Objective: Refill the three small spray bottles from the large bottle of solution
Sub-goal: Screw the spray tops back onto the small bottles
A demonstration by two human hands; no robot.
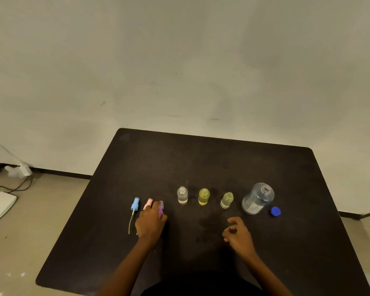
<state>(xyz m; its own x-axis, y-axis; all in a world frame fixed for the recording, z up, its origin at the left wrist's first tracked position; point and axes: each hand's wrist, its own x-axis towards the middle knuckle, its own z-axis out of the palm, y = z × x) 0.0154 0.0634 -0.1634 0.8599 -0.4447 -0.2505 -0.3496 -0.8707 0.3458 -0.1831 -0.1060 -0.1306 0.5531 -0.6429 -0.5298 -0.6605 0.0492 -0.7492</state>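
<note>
The fingers of my left hand [151, 223] are curled down over the purple spray head [161, 207]. I hold it against the table [212, 159], and only its top and one side show past my knuckles. How tightly I hold it I cannot tell. Touching the same hand on its other side lies the pink spray head [148, 203], its lower part hidden under my fingers. Just beyond that, toward the table's left edge, lies the blue spray head [135, 204], and its thin dip tube [130, 222] trails back toward the near edge.

My right hand [239, 233] is well apart from the left, nearer the right edge. Its fingers [233, 220] are loosely bent with a narrow gap to the thumb, and they hold nothing.

Past both hands, across the middle of the table, the three small bottles stand upright in a row with open necks. The clear bottle [182, 195] is on the left and has a little liquid in it. The yellow bottle [204, 196] is in the centre. The pale green bottle [227, 200] is on the right.

Right of the row stands the large bottle [257, 198]. It is see-through, uncapped, and has a label low on its side. Its blue cap [275, 211] lies just beside it, toward the right edge.

Off the table's left edge, a white box [0, 206] and dark cables [19, 188] lie on the floor.
</note>
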